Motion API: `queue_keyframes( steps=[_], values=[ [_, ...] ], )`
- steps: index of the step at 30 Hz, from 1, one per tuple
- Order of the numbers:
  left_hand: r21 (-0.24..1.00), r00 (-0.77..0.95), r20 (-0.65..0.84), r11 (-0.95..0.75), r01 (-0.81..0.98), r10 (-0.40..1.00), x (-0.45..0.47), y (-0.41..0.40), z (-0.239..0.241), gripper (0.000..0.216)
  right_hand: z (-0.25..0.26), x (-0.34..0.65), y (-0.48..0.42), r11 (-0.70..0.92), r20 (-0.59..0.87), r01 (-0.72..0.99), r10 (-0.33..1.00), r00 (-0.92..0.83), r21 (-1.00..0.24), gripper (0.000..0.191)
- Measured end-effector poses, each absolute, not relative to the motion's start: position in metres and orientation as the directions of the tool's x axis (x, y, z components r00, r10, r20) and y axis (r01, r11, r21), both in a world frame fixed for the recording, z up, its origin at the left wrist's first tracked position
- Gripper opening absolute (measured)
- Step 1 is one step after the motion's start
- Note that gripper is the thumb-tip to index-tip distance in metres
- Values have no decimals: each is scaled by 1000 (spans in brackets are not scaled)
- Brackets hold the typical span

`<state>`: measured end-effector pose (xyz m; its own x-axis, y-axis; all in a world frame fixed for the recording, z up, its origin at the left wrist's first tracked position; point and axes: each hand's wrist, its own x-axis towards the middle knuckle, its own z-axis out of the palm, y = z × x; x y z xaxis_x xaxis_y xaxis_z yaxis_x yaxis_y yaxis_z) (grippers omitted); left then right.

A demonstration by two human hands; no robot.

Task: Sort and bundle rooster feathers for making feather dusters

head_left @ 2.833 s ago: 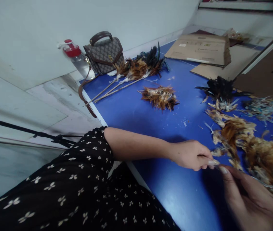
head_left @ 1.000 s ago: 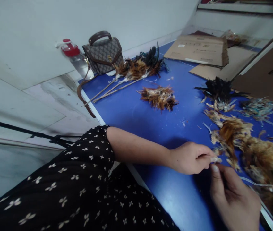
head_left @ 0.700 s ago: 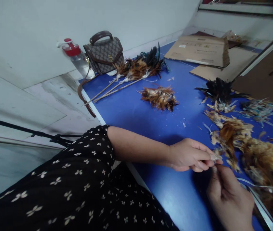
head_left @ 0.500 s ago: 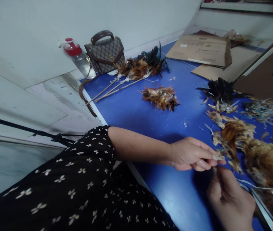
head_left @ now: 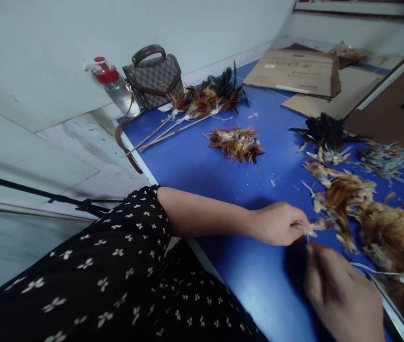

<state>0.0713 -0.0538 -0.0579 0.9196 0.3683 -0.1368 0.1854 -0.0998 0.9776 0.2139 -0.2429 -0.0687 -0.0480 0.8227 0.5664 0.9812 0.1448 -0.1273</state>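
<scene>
My left hand (head_left: 279,223) rests on the blue table (head_left: 219,180), fingers pinched on the pale quill end of a brown feather bundle (head_left: 333,209). My right hand (head_left: 342,297) is below and to the right, fingers curled, its thumb tip just under the same quill end. It is blurred, and what it holds is hidden. A thin white strand (head_left: 383,273) runs off to the right from near it. A larger heap of brown feathers (head_left: 394,237) lies right of both hands.
Feather dusters on sticks (head_left: 194,107) lie at the far left beside a patterned handbag (head_left: 154,78) and a red-capped bottle (head_left: 111,83). A small brown feather pile (head_left: 236,143), black feathers (head_left: 324,130), pale scraps (head_left: 385,159) and flat cardboard (head_left: 296,73) sit farther back.
My left hand's fingers have closed from loosely extended into a tight pinch on the quill end. My right hand has shifted slightly beneath it and is now blurred.
</scene>
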Motion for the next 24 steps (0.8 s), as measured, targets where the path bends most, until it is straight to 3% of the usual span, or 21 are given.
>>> queue_keyframes(
  steps=[3,6,8,10,13,17,21,24],
  values=[
    [925,972,-6,-369,94,233,69,-49,-59,23,-69,222,-248,121,548,969,836,18,-216,24],
    [929,998,49,-367,-36,25,68,-48,-57,33,-78,238,-253,27,446,914,879,171,-404,31],
    [955,997,69,-289,-71,-17,67,-50,-54,31,-84,247,-255,-32,358,857,900,248,-514,34],
    [990,999,14,-144,-10,31,67,-53,-52,25,-86,250,-256,-56,300,793,908,293,-607,34],
    [963,980,-162,233,132,116,66,-62,-47,19,-84,240,-254,-37,282,718,905,319,-695,29],
    [797,925,-325,584,154,199,66,-76,-42,20,-81,216,-249,30,407,800,872,272,-599,23],
    [714,853,-452,679,171,261,67,-82,-40,29,-82,205,-243,73,516,906,839,170,-416,26],
    [681,826,-498,708,185,263,67,-83,-39,31,-82,203,-239,93,538,929,834,125,-359,34]
  ],
)
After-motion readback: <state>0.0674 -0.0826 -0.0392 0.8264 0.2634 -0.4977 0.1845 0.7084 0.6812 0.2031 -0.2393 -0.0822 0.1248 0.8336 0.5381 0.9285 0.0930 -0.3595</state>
